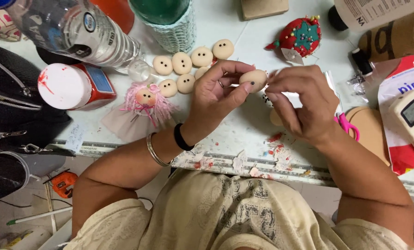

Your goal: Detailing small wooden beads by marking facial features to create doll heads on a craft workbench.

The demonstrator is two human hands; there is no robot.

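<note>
I am pinching a small beige doll head (253,79) between the thumb and fingers of my left hand (215,95), above the worktop (244,134). My right hand (299,104) is touching its side with closed fingertips. More finished heads (182,62) are lying beside a pink-haired doll (144,104).

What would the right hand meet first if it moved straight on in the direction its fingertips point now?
The right hand points to the picture's left, at the small beige doll head pinched by the left hand. It would probably meet that head first; they already look touching or nearly so, though depth is unclear.
</note>
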